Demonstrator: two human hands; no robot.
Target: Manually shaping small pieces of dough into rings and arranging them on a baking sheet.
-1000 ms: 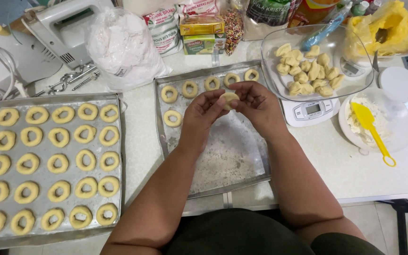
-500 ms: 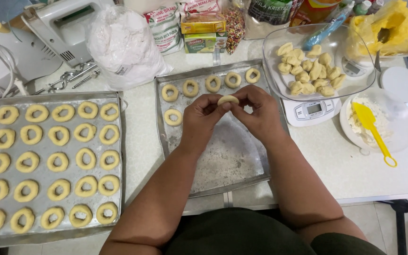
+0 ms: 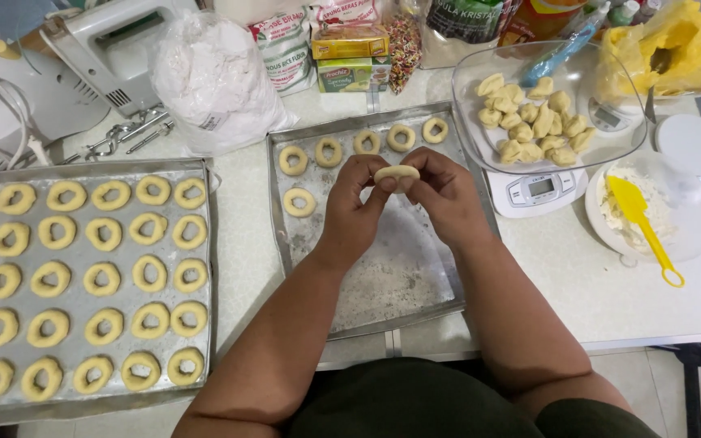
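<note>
Both of my hands hold one small pale dough piece [image 3: 397, 173] between their fingertips, above a floured metal tray [image 3: 383, 284]. My left hand [image 3: 350, 212] pinches its left end and my right hand [image 3: 446, 195] its right end. Several dough rings [image 3: 326, 152] lie along the far edge of that tray, and one more ring [image 3: 299, 202] sits below them on the left. To the right, a clear bowl [image 3: 480, 142] on a white kitchen scale [image 3: 537, 191] contains several dough lumps [image 3: 533, 122].
A second tray [image 3: 204, 243] at the left is filled with rows of dough rings. At the back stand a white hand mixer [image 3: 99, 57], a bag of flour [image 3: 212, 81] and packets. A yellow spatula [image 3: 647, 227] rests on a plate at the right.
The dough piece has gone from a rounder lump to a flatter, longer strip between my fingertips. My hands stayed over the same spot on the floured tray.
</note>
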